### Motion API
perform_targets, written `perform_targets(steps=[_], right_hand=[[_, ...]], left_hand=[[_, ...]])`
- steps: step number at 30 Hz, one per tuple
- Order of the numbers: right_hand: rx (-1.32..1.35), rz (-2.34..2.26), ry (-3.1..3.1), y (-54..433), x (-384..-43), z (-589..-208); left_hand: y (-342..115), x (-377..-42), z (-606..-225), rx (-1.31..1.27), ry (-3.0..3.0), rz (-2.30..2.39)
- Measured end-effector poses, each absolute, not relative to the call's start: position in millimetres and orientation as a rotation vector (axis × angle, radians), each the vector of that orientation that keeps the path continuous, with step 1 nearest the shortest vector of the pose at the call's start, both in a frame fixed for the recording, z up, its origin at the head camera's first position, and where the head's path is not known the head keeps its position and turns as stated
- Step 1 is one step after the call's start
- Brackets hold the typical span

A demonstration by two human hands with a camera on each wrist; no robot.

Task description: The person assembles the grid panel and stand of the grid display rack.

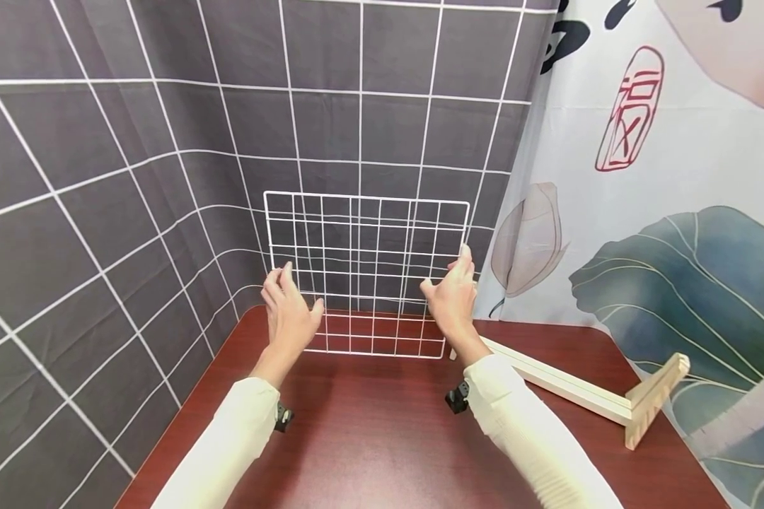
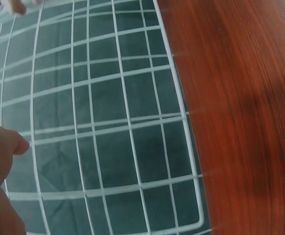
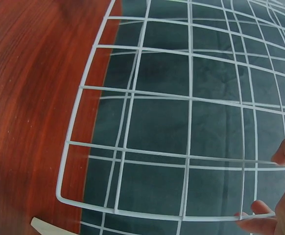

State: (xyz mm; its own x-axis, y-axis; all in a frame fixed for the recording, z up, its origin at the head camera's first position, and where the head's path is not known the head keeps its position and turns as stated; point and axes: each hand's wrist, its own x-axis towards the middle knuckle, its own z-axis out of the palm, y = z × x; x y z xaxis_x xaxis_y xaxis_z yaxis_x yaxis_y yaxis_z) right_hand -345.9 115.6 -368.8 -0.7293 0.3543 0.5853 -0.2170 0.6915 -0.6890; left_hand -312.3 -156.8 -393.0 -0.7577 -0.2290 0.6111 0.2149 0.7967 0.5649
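Observation:
A white wire grid panel (image 1: 364, 272) stands roughly upright in front of me, spanning the space between both hands. My left hand (image 1: 291, 316) holds its left side, fingers at the outer wire and thumb on the near face. In the left wrist view, only the thumb (image 2: 4, 147) shows there clearly, beside a wire. On the opposite side, my right hand (image 1: 453, 297) grips the edge; in the right wrist view its fingers (image 3: 260, 223) wrap the border wire, thumb across the front. Whether the panel's lower border touches the table cannot be told.
A pale wooden bar (image 1: 560, 382) with a crosspiece foot (image 1: 656, 399) lies on the red-brown table (image 1: 369, 438) at right. Dark cloth (image 1: 395, 127) with white grid lines hangs behind and at left. A printed leaf curtain (image 1: 687, 283) hangs at right.

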Motion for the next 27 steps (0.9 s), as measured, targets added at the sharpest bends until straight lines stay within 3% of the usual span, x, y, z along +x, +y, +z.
perform_targets(steps=[13,27], right_hand=[[-0.131,1.018,-2.185,116,-345,-368],[-0.123,1.043,-2.158,116,-344,-365]], left_hand=[[-114,-317,-399,-0.336,-2.227,-0.431],[-78,-322,-402,-0.273,-2.344,-0.414]])
